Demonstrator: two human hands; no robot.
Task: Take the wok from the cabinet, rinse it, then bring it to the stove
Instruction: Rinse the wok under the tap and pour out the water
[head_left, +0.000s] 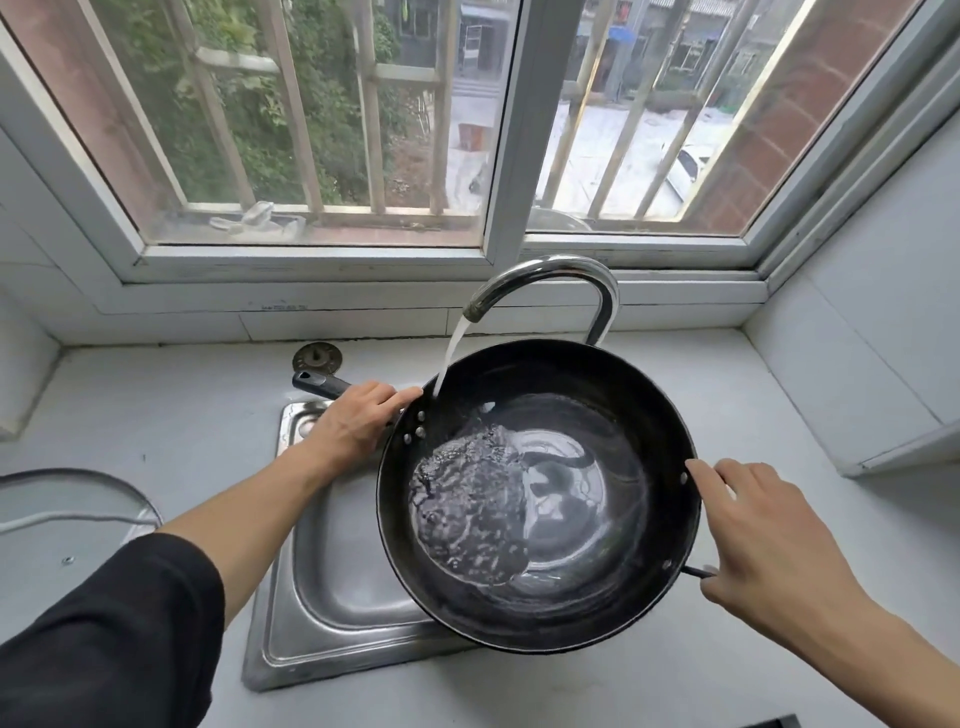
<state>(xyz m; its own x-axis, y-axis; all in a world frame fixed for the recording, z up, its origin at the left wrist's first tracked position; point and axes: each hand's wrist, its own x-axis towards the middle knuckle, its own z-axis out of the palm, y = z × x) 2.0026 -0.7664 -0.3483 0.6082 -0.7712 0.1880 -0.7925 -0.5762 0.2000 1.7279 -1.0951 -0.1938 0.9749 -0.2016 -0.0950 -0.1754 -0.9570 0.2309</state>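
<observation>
A black wok (597, 587) hangs over the steel sink (322, 613), under the chrome tap (556, 275). Water runs from the spout into the wok and pools on the left of its bottom. My left hand (358, 421) grips the wok's long dark handle (322, 383) close to the rim. My right hand (763, 530) holds the small loop handle at the wok's right rim, fingers curled round it. The stove is hidden from view.
White counter (156, 415) surrounds the sink, with a round cutout (78, 499) at the left. A tiled sill and a barred window (363, 130) stand behind the tap. A white wall panel (857, 364) rises at the right. A dark corner (779, 722) shows at the bottom edge.
</observation>
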